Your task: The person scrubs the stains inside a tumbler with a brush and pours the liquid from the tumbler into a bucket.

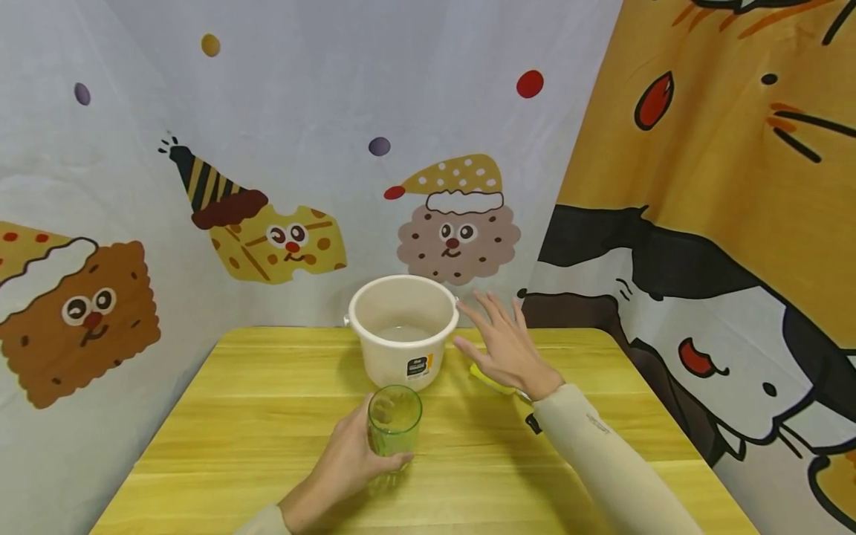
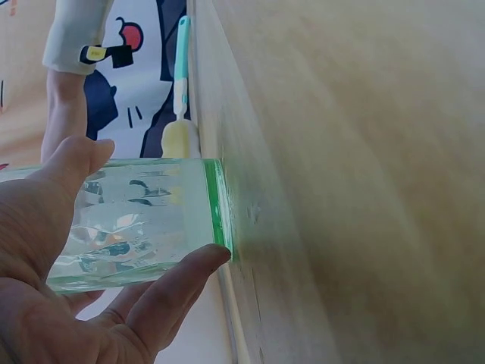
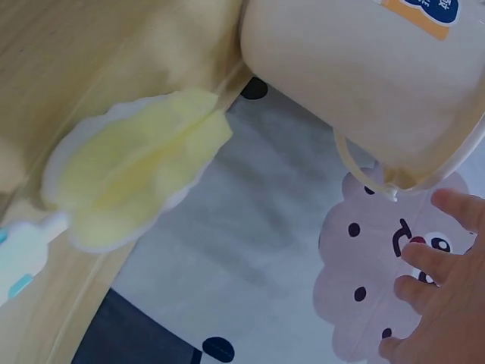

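Note:
A clear green drinking glass [image 1: 394,420] is upright in my left hand [image 1: 353,452], whose thumb and fingers curl round its sides. Its green base [image 2: 217,201] is at the tabletop; whether it touches cannot be told. Behind the glass stands a white bucket [image 1: 404,365] with a dark label on its front. My right hand [image 1: 500,340], fingers spread and holding nothing, hovers just right of the bucket's rim. Below that hand lies a sponge brush with a yellow head [image 3: 140,171] and a white and teal handle [image 2: 181,64]; the forearm partly hides it in the head view.
The wooden table [image 1: 254,416] carries the bucket near its back edge. Behind it hangs a white cloth [image 1: 287,89] printed with cartoon snacks, and an orange cartoon cloth [image 1: 602,148] hangs on the right. A bucket handle [image 3: 350,163] shows at its right side.

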### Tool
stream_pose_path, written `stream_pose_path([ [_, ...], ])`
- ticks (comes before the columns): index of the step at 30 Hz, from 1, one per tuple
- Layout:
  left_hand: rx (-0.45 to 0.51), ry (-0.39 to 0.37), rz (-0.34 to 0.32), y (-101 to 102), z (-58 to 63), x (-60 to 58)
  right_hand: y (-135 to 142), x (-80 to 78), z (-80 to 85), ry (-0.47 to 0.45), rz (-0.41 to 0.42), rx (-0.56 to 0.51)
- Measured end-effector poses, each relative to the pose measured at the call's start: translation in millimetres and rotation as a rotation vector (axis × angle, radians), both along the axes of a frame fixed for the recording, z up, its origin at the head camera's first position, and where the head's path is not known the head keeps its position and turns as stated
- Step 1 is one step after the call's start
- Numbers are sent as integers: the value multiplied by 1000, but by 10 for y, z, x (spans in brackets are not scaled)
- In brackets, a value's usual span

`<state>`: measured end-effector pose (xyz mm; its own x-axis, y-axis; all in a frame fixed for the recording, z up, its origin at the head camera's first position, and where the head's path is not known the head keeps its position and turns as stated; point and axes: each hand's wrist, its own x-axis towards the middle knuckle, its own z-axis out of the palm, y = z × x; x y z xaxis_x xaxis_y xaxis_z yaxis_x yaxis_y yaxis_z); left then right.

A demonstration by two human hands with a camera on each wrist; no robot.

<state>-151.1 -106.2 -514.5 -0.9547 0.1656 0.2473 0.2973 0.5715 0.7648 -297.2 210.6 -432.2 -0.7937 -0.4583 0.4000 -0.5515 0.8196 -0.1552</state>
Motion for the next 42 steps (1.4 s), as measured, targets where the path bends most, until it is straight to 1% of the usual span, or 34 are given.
stream_pose_path([
  [9,1,2,-5,-1,-4,-9,-171,-98,33,-44,7,1],
  [16,-2,2,-6,3,-4,-9,-339,-162,93,-45,23,-16],
  [20,-5,2,-6,5,-7,-15,-405,-197,113,-68,25,-20],
  [28,-1,0,-2,3,-14,-17,-473,-282,120,-85,7,-26],
  [42,-4,11,5,1,-12,-7,-543,-408,155,-152,-30,-20],
])
